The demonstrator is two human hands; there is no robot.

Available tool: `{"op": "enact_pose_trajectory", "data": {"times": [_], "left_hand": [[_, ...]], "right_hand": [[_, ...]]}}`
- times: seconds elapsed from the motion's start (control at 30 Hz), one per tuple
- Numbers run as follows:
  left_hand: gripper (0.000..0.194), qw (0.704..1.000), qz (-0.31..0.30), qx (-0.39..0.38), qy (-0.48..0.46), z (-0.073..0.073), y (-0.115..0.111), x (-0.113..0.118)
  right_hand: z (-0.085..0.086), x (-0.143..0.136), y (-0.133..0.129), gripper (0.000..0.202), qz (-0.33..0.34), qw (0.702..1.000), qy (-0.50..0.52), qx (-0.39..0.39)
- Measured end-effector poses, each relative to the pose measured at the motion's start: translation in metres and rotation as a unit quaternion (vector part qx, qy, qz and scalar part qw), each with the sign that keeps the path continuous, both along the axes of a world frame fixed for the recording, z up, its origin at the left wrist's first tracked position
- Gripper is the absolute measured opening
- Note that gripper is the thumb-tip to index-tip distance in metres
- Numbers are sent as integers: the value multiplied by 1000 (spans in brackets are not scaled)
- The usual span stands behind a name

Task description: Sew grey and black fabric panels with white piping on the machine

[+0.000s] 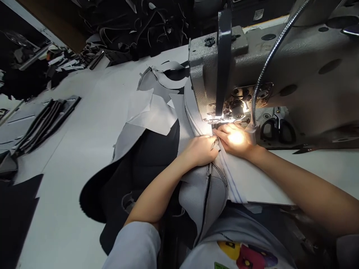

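Note:
My left hand [202, 150] is closed on the seam edge of a grey and black fabric piece [196, 186], just in front of the sewing machine's [206, 71] needle area. Right beside it, under the bright lamp, my right hand [235, 140] presses with its fingers together on a white strip with blue lines [231, 179]. The fingertips of both hands nearly meet below the presser foot. From there the fabric spreads left over the table and hangs down toward my lap. What lies under my right fingers is hidden.
Black-handled scissors [277, 129] lie on the machine bed, right of my right hand. A flexible metal lamp arm [265, 71] curves down beside it. Stacked dark panels [47, 123] lie on the white table [81, 108] at left. Dark fabric pieces [140, 30] are heaped behind.

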State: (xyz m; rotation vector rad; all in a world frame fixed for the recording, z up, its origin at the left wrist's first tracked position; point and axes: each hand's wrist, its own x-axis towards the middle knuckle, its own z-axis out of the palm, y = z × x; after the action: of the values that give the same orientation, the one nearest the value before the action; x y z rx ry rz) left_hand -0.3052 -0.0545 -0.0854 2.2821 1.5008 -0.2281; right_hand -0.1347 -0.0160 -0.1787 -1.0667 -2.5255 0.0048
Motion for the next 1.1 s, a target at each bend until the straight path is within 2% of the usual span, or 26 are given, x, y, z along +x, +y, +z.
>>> {"op": "enact_pose_trajectory", "data": {"times": [0.17,0.23,0.33,0.4,0.53,0.67,0.73,0.83,0.93,1.03,1.1], "left_hand": [[32,998,18,37,-51,-11,13,-3],[26,994,33,53,-88,-14,16,-6],[23,986,73,72,-134,-13,11,-13],[29,986,93,60,-128,-6,4,-17],[50,997,67,23,-32,15,-8,-20],[52,993,11,73,95,34,-14,-16],[48,984,-14,105,144,41,-15,-14],[31,974,-30,114,196,45,-12,-11],[29,978,-24,82,189,45,-7,-10],[24,983,-34,111,144,44,-11,-11],[32,983,-31,131,124,43,-19,-14]], "right_hand": [[5,8,-6,29,4,995,73,74],[13,14,-10,26,65,989,96,88],[20,15,-19,27,213,971,78,80],[20,8,-25,26,253,964,47,65],[17,-15,-36,17,245,969,-11,31],[21,-31,-46,19,218,975,-39,-17],[25,-40,-49,18,192,979,-45,-55],[31,-54,-50,21,115,986,-42,-117],[35,-60,-50,28,80,983,-32,-159],[32,-55,-53,30,111,981,-25,-156],[28,-52,-55,29,132,981,-37,-141]]}}
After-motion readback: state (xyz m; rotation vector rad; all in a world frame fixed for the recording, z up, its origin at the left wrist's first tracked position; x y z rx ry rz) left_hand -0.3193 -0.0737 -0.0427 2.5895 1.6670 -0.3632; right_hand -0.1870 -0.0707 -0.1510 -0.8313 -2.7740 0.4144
